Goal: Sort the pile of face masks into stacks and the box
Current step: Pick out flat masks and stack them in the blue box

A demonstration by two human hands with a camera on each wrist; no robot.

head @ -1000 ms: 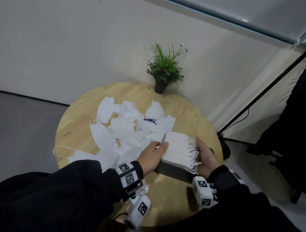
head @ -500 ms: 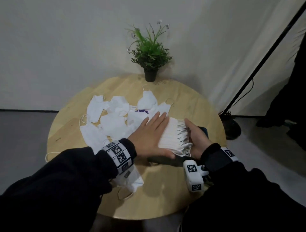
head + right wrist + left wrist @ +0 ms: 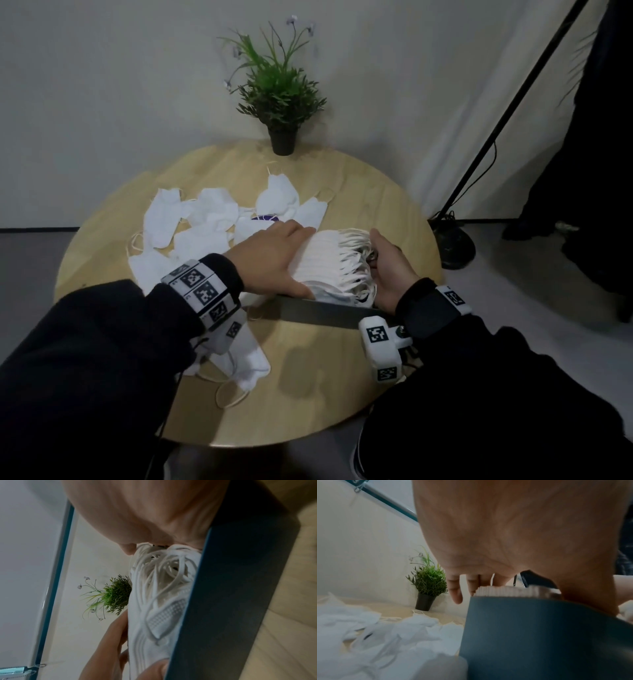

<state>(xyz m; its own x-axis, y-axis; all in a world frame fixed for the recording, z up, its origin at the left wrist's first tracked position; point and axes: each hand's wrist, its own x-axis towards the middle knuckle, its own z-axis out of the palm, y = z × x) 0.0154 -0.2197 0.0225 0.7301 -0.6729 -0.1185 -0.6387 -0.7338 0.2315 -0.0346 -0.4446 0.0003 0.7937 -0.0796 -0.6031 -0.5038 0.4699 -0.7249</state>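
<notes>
With the left hand (image 3: 270,260) pressing flat on the thick stack of folded white fabric masks (image 3: 329,263) bulging from the dark blue-grey cardboard box (image 3: 325,311) on the round wooden desk (image 3: 325,387), and the right hand (image 3: 390,270) cupping its elastic-loop end, releasing unevenly could let it spring out.

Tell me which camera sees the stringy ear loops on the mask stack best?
The right wrist view: the ear loops fill its middle, each strand clear. The head view shows them small beside the right hand. The left wrist view shows only the stack's ridged edge.
</notes>
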